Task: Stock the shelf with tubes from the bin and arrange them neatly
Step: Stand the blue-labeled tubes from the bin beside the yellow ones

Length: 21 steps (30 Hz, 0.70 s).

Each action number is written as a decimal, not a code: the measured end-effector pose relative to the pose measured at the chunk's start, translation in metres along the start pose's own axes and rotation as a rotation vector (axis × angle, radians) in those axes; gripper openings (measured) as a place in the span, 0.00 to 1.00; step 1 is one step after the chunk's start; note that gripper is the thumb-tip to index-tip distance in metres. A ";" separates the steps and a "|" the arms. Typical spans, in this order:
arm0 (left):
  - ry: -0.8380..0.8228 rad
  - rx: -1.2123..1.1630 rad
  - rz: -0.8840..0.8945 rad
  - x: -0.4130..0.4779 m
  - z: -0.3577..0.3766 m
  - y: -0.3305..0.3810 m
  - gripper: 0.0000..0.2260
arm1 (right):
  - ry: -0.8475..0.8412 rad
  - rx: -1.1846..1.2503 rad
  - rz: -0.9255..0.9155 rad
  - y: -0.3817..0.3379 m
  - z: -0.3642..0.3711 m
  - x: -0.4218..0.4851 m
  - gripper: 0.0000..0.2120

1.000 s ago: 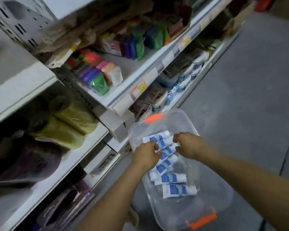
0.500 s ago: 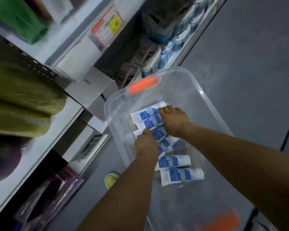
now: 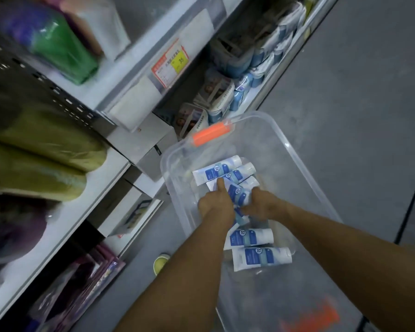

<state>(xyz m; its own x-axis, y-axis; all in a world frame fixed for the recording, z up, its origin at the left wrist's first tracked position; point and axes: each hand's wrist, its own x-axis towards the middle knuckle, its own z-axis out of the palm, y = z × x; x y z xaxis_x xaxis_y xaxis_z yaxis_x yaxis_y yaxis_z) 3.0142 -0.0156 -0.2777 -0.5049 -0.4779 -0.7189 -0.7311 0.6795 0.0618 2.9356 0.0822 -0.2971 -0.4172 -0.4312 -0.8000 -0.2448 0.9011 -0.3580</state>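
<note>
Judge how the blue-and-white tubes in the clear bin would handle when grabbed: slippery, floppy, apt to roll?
Probably slippery: the tubes look glossy, and the left hand and right hand both grip some. Likely light and squashy, being plastic squeeze tubes. Unlikely to roll far: flat crimped ends, lying overlapped in the bin.
</note>
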 end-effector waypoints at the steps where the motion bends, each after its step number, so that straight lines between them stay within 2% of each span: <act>1: 0.003 -0.043 0.012 -0.009 -0.008 -0.002 0.28 | -0.022 0.094 -0.002 -0.001 -0.002 -0.010 0.22; 3: 0.025 -0.111 0.047 -0.032 -0.023 -0.009 0.22 | -0.025 0.243 0.006 -0.003 -0.007 -0.030 0.21; 6: 0.108 -0.211 0.070 -0.069 -0.046 -0.022 0.17 | 0.004 0.408 0.037 -0.019 -0.024 -0.071 0.09; 9: 0.221 -0.350 0.075 -0.108 -0.067 -0.038 0.16 | 0.000 0.490 0.046 -0.042 -0.043 -0.111 0.11; 12: 0.331 -0.602 0.071 -0.148 -0.083 -0.061 0.13 | -0.075 0.587 -0.028 -0.065 -0.059 -0.149 0.11; 15: 0.428 -0.846 0.045 -0.185 -0.095 -0.089 0.16 | -0.189 0.687 -0.174 -0.089 -0.070 -0.179 0.07; 18: 0.558 -0.940 0.030 -0.214 -0.105 -0.118 0.17 | -0.270 0.677 -0.296 -0.121 -0.074 -0.200 0.07; 19: 0.606 -0.937 0.039 -0.223 -0.110 -0.128 0.20 | -0.278 0.651 -0.335 -0.133 -0.073 -0.206 0.08; 21: 0.686 -0.915 0.055 -0.241 -0.122 -0.147 0.33 | -0.272 0.596 -0.427 -0.161 -0.070 -0.218 0.11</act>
<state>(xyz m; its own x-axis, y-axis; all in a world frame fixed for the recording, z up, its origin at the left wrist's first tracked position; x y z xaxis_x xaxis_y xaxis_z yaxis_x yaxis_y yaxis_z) 3.1876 -0.0680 -0.0290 -0.4854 -0.8539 -0.1879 -0.6183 0.1833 0.7642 3.0047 0.0281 -0.0317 -0.1444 -0.7891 -0.5971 0.2078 0.5658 -0.7980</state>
